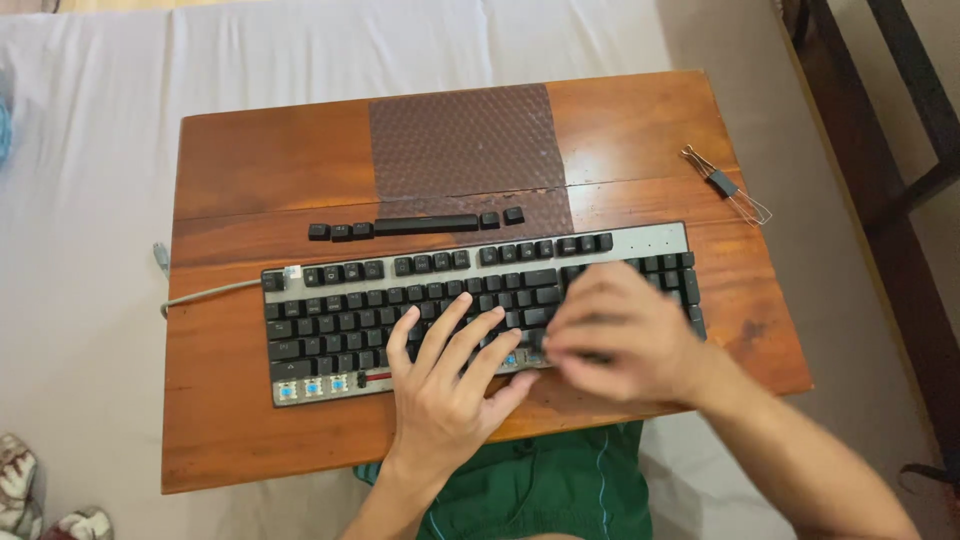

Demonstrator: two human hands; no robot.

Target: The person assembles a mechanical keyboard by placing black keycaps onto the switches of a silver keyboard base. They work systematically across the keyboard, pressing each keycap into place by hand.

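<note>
**Two hands on a keyboard with its bottom keys removed**

The black mechanical keyboard with a silver metal frame (440,290) lies across the near half of a small reddish-brown wooden table (260,160), with its long side parallel to the table's front edge. Its bottom row has no caps at the left: several blue switches (313,386) and a red bar stand bare there, and more blue switches show between the two hands.

The left hand (445,385) rests flat on the lower middle of the keyboard. Its fingers (440,325) are spread wide and lie on the keys, and the palm hangs over the front edge. It holds nothing.

The right hand (615,335) is just beside it, over the lower right part of the keyboard. It is blurred. The fingers are curled inward and close together, with the tips near the bare switches, but it is not possible to tell if they pinch something.

Behind the keyboard, a row of loose black keycaps (415,226), with one long bar among them, lies on the wood. Further back is a dark brown textured mat (465,140). A wire keycap puller with a black handle (725,184) lies near the right back corner. A grey cable (205,294) leaves the keyboard's left end. The table stands on a white bedsheet (90,150), and green shorts (550,490) show under its front edge.
</note>
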